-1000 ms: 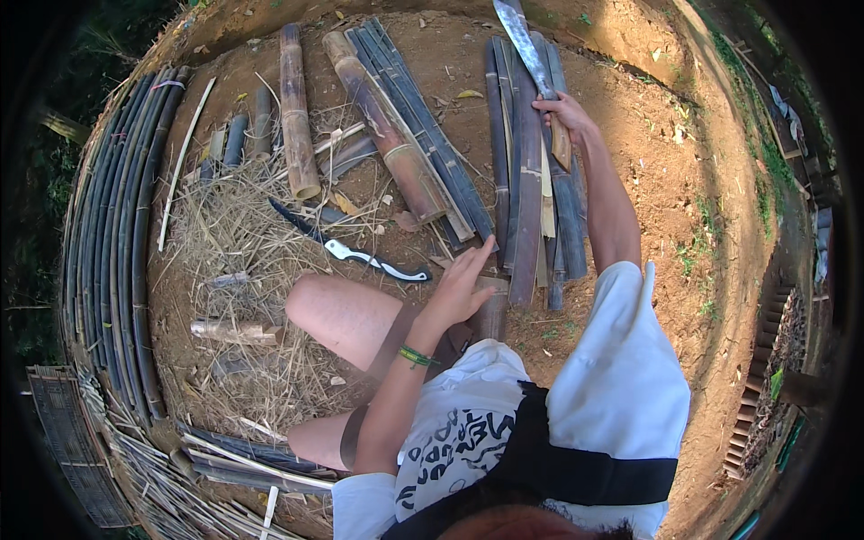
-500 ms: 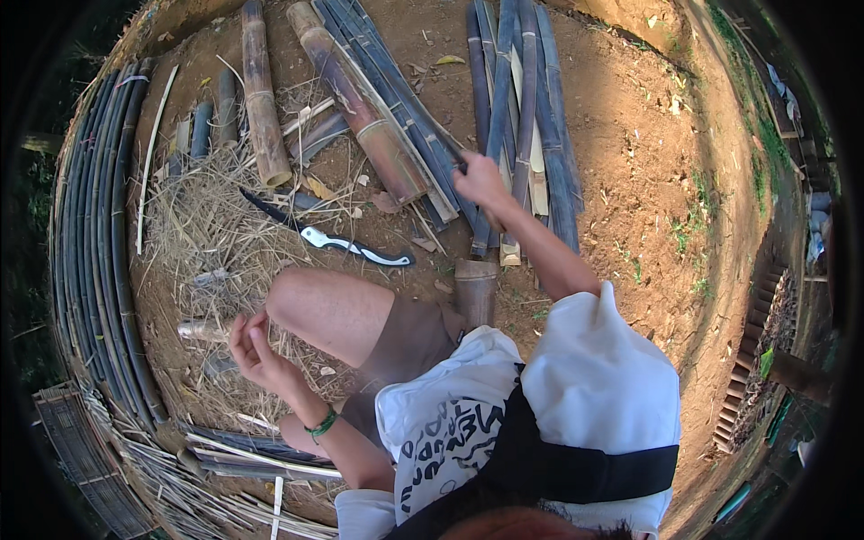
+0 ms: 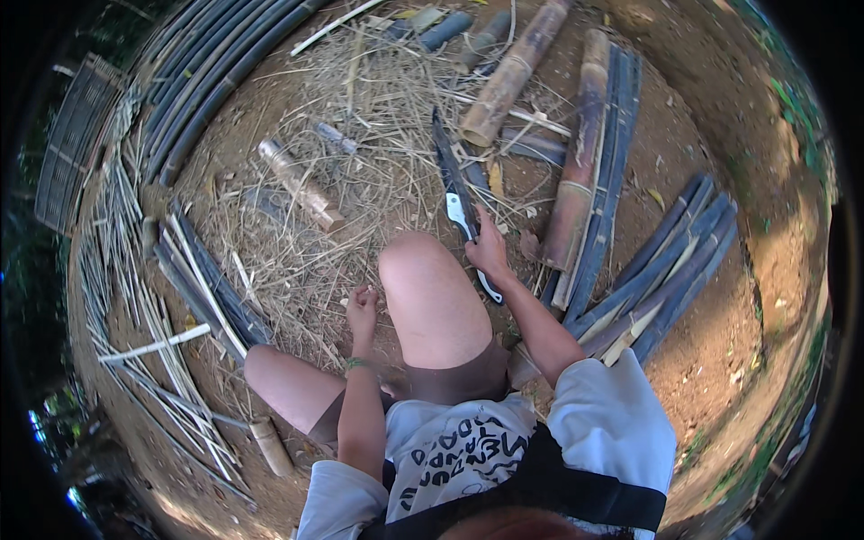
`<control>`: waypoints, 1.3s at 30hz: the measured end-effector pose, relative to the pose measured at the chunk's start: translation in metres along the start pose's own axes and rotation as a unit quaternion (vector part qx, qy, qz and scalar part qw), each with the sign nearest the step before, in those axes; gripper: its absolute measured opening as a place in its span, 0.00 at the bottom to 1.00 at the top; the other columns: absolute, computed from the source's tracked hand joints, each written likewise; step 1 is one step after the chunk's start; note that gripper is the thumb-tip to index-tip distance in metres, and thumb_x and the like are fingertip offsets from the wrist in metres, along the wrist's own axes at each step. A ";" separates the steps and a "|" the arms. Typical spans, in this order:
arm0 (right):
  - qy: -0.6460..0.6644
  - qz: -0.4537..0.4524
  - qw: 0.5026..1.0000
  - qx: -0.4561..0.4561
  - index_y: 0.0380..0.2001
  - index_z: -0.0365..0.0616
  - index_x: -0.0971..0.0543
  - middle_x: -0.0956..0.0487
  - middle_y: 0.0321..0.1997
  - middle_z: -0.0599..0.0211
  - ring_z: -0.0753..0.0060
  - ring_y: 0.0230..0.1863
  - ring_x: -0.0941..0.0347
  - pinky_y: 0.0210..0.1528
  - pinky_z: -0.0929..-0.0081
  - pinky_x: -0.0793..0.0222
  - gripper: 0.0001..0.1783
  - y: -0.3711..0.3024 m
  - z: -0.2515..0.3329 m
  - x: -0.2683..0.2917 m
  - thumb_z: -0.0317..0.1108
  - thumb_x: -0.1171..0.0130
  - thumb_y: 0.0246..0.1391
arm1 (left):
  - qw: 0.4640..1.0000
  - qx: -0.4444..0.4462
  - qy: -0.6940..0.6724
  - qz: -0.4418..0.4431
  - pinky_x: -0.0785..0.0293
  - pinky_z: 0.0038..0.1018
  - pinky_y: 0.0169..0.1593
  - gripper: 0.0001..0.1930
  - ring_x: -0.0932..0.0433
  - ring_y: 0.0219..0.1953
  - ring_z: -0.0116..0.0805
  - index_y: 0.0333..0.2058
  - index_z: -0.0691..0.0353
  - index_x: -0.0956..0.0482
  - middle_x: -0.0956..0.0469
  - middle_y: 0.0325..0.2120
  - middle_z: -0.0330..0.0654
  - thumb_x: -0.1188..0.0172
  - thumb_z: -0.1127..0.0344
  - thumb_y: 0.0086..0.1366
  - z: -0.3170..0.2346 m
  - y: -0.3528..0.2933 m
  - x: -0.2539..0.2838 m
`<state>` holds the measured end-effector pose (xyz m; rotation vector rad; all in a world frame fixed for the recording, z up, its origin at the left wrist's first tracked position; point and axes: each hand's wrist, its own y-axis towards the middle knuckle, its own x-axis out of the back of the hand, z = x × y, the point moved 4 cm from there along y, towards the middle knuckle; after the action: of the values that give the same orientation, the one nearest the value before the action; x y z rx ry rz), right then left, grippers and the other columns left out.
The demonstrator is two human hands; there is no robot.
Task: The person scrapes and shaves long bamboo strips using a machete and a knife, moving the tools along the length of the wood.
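Observation:
My right hand (image 3: 488, 245) is closed round the grip of a dark-bladed knife (image 3: 463, 187), its blade pointing away from me. Beneath and beside it on the ground lies a curved pruning saw (image 3: 456, 209) with a white and black handle; blade and saw overlap from here. Between my knees, my left hand (image 3: 362, 310) is held low with its fingers curled together. Small pale bits show by its fingertips, but what it pinches is too small to name. A short bamboo piece (image 3: 301, 184) with a pale, scraped side lies ahead in the shavings.
Thick bamboo culms (image 3: 517, 76) and split dark bamboo strips (image 3: 661, 270) lie to the right. Long poles (image 3: 225, 67) are stacked at far left. Thin slats (image 3: 171, 378) are heaped at left, near a short bamboo section (image 3: 271, 445). Straw-like shavings (image 3: 378, 180) cover the middle ground.
The view has turned left, shifting the bamboo rightward. My right hand has moved from the split strips to the saw, still holding the knife. My left hand is now between my knees.

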<state>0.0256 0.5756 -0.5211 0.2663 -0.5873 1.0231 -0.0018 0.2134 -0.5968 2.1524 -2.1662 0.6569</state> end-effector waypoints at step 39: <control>-0.444 0.227 0.862 0.090 0.47 0.39 0.20 0.19 0.46 0.45 0.45 0.51 0.22 0.56 0.55 0.28 0.24 0.338 0.187 -0.141 0.46 0.39 0.54 | 0.919 -0.058 0.328 -0.210 0.47 0.56 0.66 0.47 0.41 0.65 0.60 0.69 0.56 0.44 0.48 0.68 0.59 0.34 0.43 0.55 -0.120 0.399 0.036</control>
<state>-0.3821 0.5565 -0.4695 0.8181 -1.4449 1.4014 -0.4200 0.2001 -0.5875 1.8648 -1.3188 0.9928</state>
